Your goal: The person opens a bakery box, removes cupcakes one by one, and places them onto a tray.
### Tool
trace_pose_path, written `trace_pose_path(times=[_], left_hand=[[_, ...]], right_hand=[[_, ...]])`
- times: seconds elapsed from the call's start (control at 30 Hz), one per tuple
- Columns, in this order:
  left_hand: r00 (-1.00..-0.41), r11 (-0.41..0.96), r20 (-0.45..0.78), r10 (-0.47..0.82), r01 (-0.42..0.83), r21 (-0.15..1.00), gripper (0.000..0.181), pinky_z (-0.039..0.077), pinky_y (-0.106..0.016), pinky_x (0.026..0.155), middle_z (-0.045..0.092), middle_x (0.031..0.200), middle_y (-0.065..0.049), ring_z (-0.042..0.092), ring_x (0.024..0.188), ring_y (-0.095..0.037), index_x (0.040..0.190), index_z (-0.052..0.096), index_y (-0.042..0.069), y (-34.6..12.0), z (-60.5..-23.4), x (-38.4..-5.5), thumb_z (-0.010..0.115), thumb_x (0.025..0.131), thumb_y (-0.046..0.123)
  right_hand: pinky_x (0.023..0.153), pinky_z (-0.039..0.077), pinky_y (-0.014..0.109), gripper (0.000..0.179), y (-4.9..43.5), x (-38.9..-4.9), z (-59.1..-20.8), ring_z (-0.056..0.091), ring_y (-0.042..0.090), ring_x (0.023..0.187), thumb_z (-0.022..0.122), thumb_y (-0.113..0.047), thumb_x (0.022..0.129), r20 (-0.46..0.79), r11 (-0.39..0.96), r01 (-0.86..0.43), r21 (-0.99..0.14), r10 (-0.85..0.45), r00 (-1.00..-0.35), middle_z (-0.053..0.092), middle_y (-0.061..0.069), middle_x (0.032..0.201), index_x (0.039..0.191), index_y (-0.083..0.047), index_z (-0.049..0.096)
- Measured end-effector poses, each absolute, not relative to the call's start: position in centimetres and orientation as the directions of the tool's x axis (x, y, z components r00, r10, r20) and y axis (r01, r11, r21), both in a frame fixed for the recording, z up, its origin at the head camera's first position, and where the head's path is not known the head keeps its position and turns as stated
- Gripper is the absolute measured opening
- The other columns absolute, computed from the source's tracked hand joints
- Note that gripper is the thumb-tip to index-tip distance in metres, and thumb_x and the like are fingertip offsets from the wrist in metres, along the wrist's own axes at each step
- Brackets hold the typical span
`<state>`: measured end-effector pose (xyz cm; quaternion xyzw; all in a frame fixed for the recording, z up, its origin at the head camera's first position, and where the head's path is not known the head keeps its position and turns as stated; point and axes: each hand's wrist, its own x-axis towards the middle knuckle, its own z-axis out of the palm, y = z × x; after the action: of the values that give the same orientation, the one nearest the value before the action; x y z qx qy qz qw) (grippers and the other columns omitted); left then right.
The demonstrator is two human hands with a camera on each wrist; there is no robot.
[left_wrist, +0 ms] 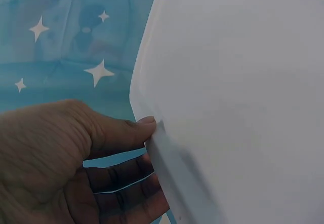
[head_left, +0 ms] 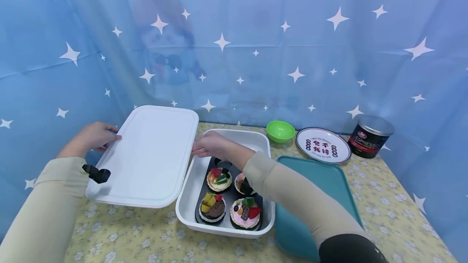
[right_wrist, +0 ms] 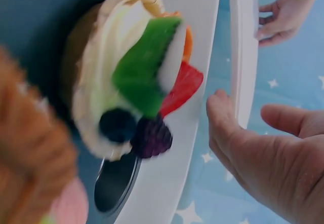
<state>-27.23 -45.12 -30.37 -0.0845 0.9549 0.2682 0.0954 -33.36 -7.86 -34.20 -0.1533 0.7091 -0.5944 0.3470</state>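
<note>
Fingers (left_wrist: 121, 176) of the left hand (head_left: 96, 137), left of the white bin (head_left: 188, 206), pinch the left edge of a white lid (head_left: 146, 153): thumb on near face, other fingers behind. Lid tilted, left of bin, its right edge close to bin's left rim; contact between the two unclear. Right hand (head_left: 212, 144) above bin's back left part, at lid's right edge; fingers straight and close together, thumb spread away; cannot tell whether they touch the lid. Inside bin: dark muffin tray (head_left: 226, 198) bearing four fruit-topped tarts (head_left: 245, 213), back right one partly hidden by the right sleeve (head_left: 303, 198). Green bowl (head_left: 280, 132) near bin's back right corner. Teal tray (head_left: 321, 177) flat, just beside bin's right side. White plate (head_left: 323, 145) with red characters farther right of bin, behind teal tray. Espresso tin (head_left: 369, 137) farthest right of bin, just beside plate. Flower-patterned surface (head_left: 128, 230) beneath bin; blue starred curtain (head_left: 256, 92) behind.
</note>
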Motion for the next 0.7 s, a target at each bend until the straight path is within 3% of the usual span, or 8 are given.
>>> trace_pose_path(times=[0.27,0.7], left_hand=[[-0.968,0.861,-0.203,-0.145,-0.224,0.456,0.053,0.061,-0.042,0.07,0.054,0.122,-0.035,0.063,0.095,-0.037,0.136,0.049,-0.015,-46.1,-32.6,-27.9,0.056,0.1,0.023],[-0.966,0.872,-0.186,-0.179,-0.243,0.424,0.052,0.06,-0.045,0.074,0.043,0.136,-0.041,0.055,0.113,-0.051,0.138,0.046,-0.016,-45.2,-36.1,-28.2,0.054,0.102,0.02]], right_hand=[[0.104,0.049,0.042,0.039,-9.2,-33.4,-34.6,0.061,0.035,0.121,0.052,-0.007,0.104,-0.328,0.279,0.189,-0.942,-0.633,-0.701,0.066,0.02,0.12,0.138,0.012,0.051],[0.104,0.049,0.043,0.044,-8.6,-33.3,-34.4,0.062,0.034,0.12,0.051,-0.012,0.105,-0.347,0.284,0.208,-0.936,-0.648,-0.678,0.064,0.023,0.125,0.144,0.009,0.044]])
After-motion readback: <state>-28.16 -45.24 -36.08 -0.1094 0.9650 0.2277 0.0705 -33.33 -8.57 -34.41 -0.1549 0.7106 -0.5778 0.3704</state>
